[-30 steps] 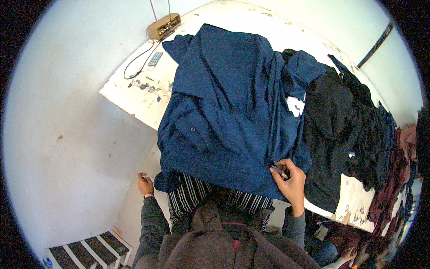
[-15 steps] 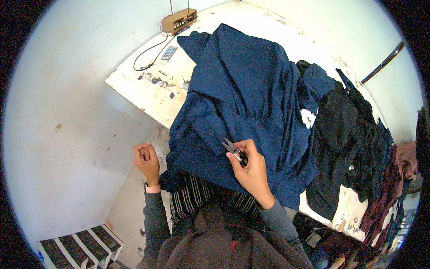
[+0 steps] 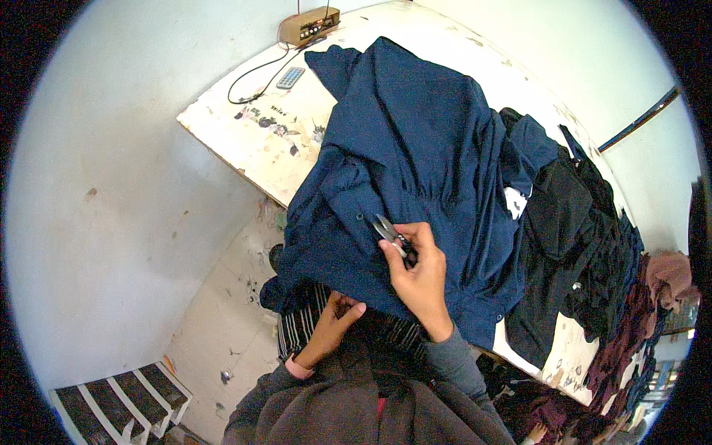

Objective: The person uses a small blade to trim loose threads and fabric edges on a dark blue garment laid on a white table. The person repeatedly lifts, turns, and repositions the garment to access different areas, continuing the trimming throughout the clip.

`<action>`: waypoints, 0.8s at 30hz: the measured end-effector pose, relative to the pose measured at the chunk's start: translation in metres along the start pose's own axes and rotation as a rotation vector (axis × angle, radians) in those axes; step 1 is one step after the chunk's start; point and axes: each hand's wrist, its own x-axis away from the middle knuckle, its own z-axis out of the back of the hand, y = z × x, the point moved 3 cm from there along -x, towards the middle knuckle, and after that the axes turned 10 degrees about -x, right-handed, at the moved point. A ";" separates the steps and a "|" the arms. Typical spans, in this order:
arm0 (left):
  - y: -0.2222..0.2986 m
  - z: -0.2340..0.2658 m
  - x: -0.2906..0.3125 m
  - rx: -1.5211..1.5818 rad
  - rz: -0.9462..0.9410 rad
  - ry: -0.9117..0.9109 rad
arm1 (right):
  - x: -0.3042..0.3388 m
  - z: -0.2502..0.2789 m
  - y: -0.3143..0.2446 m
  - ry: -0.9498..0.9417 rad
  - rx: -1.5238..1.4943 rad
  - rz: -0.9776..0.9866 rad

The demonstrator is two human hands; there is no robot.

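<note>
A navy blue garment (image 3: 423, 111) spreads over the table's near part and hangs toward my lap, with a small round eyelet or button (image 3: 360, 216) on it. My right hand (image 3: 421, 278) is closed round a pair of thread snips (image 3: 393, 236), whose blades point up and left, close above the cloth beside that round detail. At the garment's near edge, my left hand (image 3: 330, 330) touches the hem from below. Its thumb shows, but the fingertips are partly hidden by cloth, so its grip is unclear. Striped dark cloth (image 3: 295, 331) lies under the hem.
On the white table (image 3: 245, 152) stand a brown box device (image 3: 310, 27) with wires and a small remote (image 3: 290, 78). Black garments (image 3: 552, 222) and maroon cloth (image 3: 619, 334) pile up to the right. A slatted crate (image 3: 122, 404) sits lower left. Another person's hand (image 3: 535, 432) shows lower right.
My left hand has come from beside the garment on the left, right and down to its near hem. The right hand still holds the snips, slightly higher in the picture.
</note>
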 end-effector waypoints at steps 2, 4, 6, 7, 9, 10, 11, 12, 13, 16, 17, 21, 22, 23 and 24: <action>0.007 -0.005 -0.003 0.027 -0.009 0.036 | 0.007 0.014 0.002 0.036 -0.002 0.069; 0.022 -0.009 -0.005 0.117 -0.044 0.062 | 0.014 0.031 -0.009 -0.019 0.055 0.016; 0.036 -0.012 -0.006 0.268 -0.111 0.082 | 0.019 0.046 -0.020 -0.042 0.227 0.182; 0.041 -0.015 -0.005 0.376 -0.076 0.100 | 0.022 0.050 -0.021 -0.045 0.239 0.189; 0.052 -0.026 0.000 0.581 -0.032 0.161 | 0.029 0.058 -0.023 -0.048 0.265 0.202; 0.055 -0.030 0.001 0.676 -0.019 0.198 | 0.030 0.060 -0.023 -0.054 0.267 0.217; 0.055 -0.031 0.001 0.665 0.016 0.201 | 0.032 0.061 -0.024 -0.061 0.270 0.231; 0.054 -0.030 0.002 0.651 0.047 0.207 | 0.032 0.061 -0.025 -0.068 0.269 0.247; 0.055 -0.031 0.003 0.649 0.060 0.213 | 0.032 0.060 -0.027 -0.062 0.266 0.274; 0.069 -0.037 0.006 0.663 0.064 0.223 | 0.029 0.058 -0.033 -0.031 0.239 0.344; 0.065 -0.038 0.005 0.633 -0.010 0.224 | 0.027 0.056 -0.034 -0.028 0.276 0.383; 0.048 -0.033 0.004 0.556 -0.155 0.159 | 0.022 0.052 -0.040 -0.087 0.321 0.443; 0.051 -0.033 0.004 0.555 -0.134 0.145 | 0.022 0.051 -0.040 -0.092 0.294 0.441; 0.053 -0.032 0.005 0.554 -0.115 0.133 | 0.021 0.050 -0.039 -0.098 0.267 0.439; 0.054 -0.031 0.007 0.559 -0.078 0.144 | 0.019 0.049 -0.039 -0.104 0.240 0.436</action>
